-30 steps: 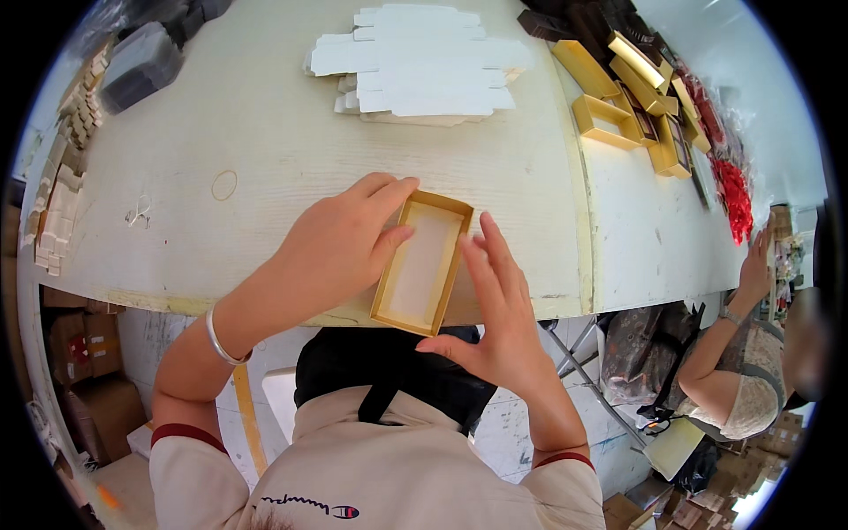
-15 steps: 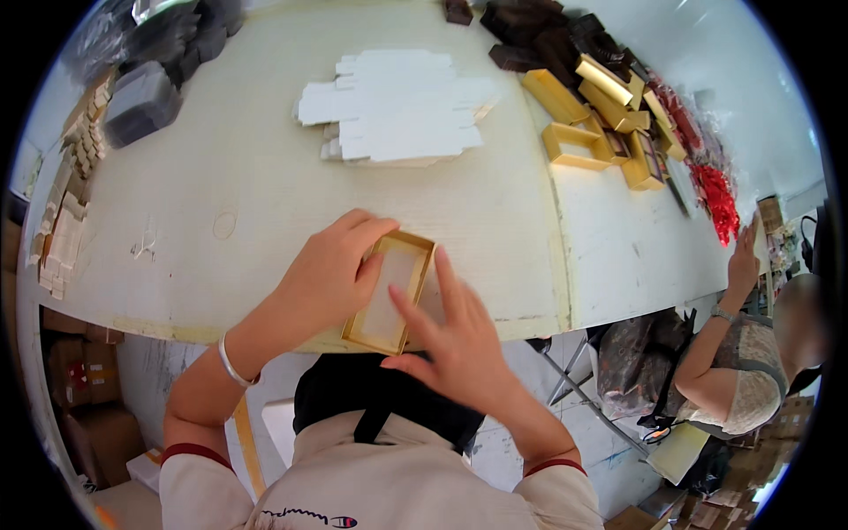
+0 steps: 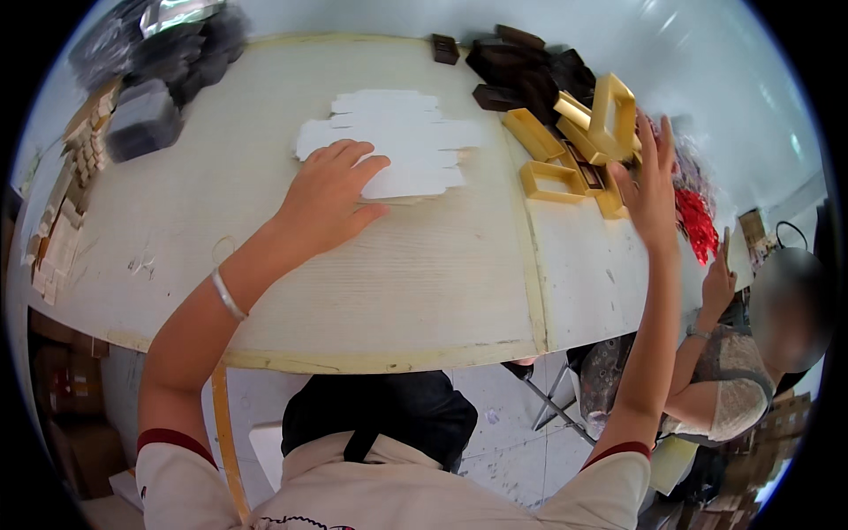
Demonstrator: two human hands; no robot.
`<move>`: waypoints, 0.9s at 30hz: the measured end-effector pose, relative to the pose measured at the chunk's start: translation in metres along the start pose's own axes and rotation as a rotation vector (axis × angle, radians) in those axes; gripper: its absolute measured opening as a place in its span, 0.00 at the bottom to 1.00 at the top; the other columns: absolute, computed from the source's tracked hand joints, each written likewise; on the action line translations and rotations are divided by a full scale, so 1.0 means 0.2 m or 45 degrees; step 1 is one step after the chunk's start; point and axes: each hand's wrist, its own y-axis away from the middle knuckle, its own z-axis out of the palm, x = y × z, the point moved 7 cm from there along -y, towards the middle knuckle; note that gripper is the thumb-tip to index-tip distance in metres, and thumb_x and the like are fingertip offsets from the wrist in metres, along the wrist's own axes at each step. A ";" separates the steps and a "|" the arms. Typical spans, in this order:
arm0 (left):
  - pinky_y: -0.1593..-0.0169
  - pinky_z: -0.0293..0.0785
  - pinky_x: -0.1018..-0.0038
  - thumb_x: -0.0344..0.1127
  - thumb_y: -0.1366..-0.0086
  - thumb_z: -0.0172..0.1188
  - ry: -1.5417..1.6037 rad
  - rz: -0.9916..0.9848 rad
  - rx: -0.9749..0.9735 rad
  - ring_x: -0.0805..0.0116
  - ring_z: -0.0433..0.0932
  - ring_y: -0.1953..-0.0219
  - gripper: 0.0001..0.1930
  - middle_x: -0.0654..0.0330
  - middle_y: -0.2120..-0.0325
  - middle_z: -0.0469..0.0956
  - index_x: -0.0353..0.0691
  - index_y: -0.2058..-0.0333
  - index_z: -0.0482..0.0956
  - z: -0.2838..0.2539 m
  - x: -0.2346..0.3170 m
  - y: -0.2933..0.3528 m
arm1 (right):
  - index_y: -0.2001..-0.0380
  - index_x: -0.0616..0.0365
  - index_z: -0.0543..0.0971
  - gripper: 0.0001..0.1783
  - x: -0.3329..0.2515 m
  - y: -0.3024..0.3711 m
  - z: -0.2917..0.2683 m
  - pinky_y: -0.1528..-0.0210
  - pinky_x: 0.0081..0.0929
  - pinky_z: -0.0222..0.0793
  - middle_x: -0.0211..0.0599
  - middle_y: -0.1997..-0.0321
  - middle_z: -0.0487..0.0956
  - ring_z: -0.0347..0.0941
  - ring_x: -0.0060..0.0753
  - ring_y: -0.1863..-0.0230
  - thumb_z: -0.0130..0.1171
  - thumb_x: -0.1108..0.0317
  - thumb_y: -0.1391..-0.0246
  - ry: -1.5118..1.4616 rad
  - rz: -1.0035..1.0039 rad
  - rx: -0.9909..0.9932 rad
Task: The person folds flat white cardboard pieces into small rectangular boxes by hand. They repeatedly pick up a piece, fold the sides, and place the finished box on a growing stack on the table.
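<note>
The worktop (image 3: 442,283) carries a stack of white card blanks (image 3: 397,132). The left hand (image 3: 325,193), fingers loosely spread, gripping nothing visible, is over the stack's near-left edge. Right of the stack, the right hand (image 3: 651,196) is open, fingers extended, just beside a tilted gold box (image 3: 603,113); contact cannot be determined. Other gold boxes (image 3: 553,195) lie between stack and hand.
</note>
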 end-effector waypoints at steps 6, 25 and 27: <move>0.53 0.73 0.66 0.35 0.48 0.67 0.049 -0.279 -0.675 0.55 0.76 0.57 0.18 0.52 0.63 0.78 0.36 0.58 0.79 0.21 -0.11 -0.10 | 0.45 0.52 0.73 0.30 -0.34 0.15 0.27 0.44 0.40 0.69 0.48 0.37 0.67 0.71 0.51 0.45 0.67 0.67 0.53 -0.267 -0.254 -0.289; 0.66 0.78 0.73 0.27 0.52 0.59 -0.057 0.351 -0.234 0.61 0.77 0.69 0.10 0.53 0.71 0.77 0.31 0.68 0.78 -0.21 0.69 0.66 | 0.60 0.53 0.73 0.23 -1.11 0.89 -0.10 0.49 0.43 0.66 0.45 0.51 0.77 0.73 0.46 0.51 0.70 0.57 0.57 -0.519 -0.380 0.045; 0.67 0.78 0.74 0.29 0.48 0.61 0.024 0.280 -0.380 0.60 0.78 0.69 0.08 0.53 0.73 0.77 0.32 0.69 0.78 -0.17 0.69 0.67 | 0.59 0.55 0.75 0.21 -1.16 0.95 -0.02 0.49 0.40 0.66 0.43 0.52 0.78 0.74 0.44 0.52 0.69 0.60 0.56 -0.702 -0.370 -0.232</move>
